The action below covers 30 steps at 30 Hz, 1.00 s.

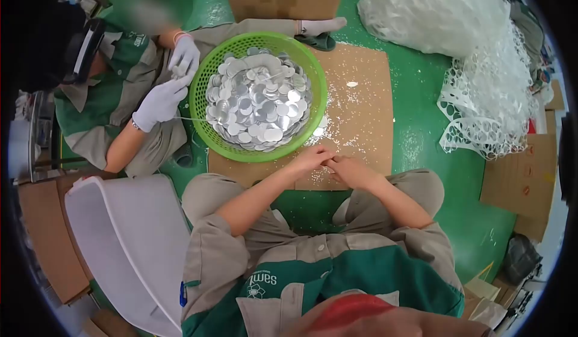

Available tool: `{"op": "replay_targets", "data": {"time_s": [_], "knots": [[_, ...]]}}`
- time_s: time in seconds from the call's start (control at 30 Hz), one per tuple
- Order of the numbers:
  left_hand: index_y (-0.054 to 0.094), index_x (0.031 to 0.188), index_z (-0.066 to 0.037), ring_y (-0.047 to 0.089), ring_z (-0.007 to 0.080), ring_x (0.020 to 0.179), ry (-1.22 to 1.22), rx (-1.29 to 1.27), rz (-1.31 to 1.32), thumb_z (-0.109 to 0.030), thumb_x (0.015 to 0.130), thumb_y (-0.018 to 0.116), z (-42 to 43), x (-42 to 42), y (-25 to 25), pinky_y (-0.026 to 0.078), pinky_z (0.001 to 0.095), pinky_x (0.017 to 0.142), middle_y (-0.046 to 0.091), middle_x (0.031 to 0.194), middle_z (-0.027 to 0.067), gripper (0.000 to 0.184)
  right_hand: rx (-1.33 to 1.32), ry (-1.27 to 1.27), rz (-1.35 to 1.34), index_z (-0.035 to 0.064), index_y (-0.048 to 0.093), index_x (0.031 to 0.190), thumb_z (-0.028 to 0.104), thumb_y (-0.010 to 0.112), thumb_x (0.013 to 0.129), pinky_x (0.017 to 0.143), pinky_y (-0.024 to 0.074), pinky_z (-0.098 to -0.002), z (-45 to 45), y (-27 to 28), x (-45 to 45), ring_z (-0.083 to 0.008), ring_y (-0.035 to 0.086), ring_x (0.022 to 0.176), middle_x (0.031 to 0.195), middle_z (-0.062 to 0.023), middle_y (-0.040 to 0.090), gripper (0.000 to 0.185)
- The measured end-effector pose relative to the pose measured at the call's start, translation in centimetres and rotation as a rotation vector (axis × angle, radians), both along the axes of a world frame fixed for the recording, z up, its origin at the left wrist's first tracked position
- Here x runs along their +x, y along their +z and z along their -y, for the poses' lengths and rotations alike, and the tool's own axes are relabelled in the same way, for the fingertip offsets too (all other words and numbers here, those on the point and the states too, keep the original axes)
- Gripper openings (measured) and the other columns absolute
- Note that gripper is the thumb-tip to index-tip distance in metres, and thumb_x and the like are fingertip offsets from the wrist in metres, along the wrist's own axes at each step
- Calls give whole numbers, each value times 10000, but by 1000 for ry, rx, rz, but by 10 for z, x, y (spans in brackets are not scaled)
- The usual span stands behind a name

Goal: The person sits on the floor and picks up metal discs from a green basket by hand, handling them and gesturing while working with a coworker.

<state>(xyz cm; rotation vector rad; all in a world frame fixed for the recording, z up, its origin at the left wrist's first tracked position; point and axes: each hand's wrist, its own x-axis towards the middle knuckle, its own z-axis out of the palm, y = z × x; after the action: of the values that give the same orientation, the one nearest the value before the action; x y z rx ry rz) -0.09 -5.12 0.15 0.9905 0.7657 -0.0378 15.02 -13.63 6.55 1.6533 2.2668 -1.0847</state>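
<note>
My left hand (312, 159) and my right hand (351, 172) meet at the fingertips above the cardboard sheet, just in front of a round green plastic basket (199, 90). The fingers of both are bent and pressed together. Whatever lies between them, if anything, is too small to make out. Inside the basket is a heap of shiny silver metal discs (262, 105). A few pale pieces lie on the cardboard beside the basket, close to my left hand.
A co-worker with white gloves (158, 103) sits at the left, hands together by the basket rim. The cardboard sheet (367, 96) is strewn with white bits. A pale plastic tub (147, 228) stands lower left. Perforated white sheeting (481, 108) and a plastic bag (430, 9) lie right.
</note>
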Motion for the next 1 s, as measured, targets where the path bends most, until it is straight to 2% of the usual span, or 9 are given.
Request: {"op": "replay_targets", "data": {"time_s": [0.1,0.17,0.23,0.37,0.43,0.47,0.57,0.83,1.0], "knots": [[579,1036,-33,584,129,916,32,-57,46,-284,900,524,-1,0,-15,499,290,803,601,962,46,291,-69,-43,42,32,439,1185,180,558,837,811,455,-441,-1,2,3,-388,546,954,1095,-219,534,396],[567,1006,-30,581,129,882,49,20,37,-253,886,524,0,-2,-8,499,276,757,595,950,41,256,-22,-28,33,40,443,1189,180,559,830,795,462,-447,1,-14,5,-379,560,937,1061,-211,554,403],[581,892,-25,524,91,670,193,147,93,-189,825,554,2,-1,2,425,225,562,572,767,24,179,70,8,38,41,441,1196,170,555,825,773,468,-456,-5,-16,5,-371,573,916,1029,-204,571,409],[582,894,-29,514,97,678,260,88,0,-196,825,574,2,1,-13,439,234,584,559,773,31,181,43,59,46,51,427,1240,158,555,823,770,470,-461,0,-3,-2,-370,572,919,1030,-202,572,449],[581,888,-32,505,99,672,275,33,-28,-203,824,577,-5,-1,9,435,238,582,549,763,24,183,30,52,24,60,422,1258,158,559,821,771,473,-459,-1,-4,-4,-372,572,921,1035,-203,569,468],[578,881,-31,494,98,638,305,56,0,-204,821,576,-2,1,1,422,239,557,535,719,5,183,26,43,14,66,421,1263,159,562,820,771,475,-457,-1,-2,-5,-374,572,921,1037,-205,568,474],[564,1019,-50,562,97,794,130,39,1,-263,869,566,-7,-3,-5,477,238,672,572,915,46,260,9,30,33,87,423,1275,152,568,812,767,481,-448,-4,-3,-7,-370,579,918,1040,-205,568,489],[563,1018,-50,563,95,779,168,-4,21,-243,879,552,-4,2,-14,486,240,665,563,900,26,238,-11,15,35,85,421,1275,142,572,809,783,475,-465,-4,-1,-7,-387,580,921,1059,-212,565,494],[568,999,-42,553,78,733,152,79,-17,-201,877,550,-7,4,-6,472,212,622,561,838,2,202,28,30,21,76,412,1278,142,574,808,801,471,-462,-2,-1,-7,-386,565,961,1084,-217,554,501]]}}
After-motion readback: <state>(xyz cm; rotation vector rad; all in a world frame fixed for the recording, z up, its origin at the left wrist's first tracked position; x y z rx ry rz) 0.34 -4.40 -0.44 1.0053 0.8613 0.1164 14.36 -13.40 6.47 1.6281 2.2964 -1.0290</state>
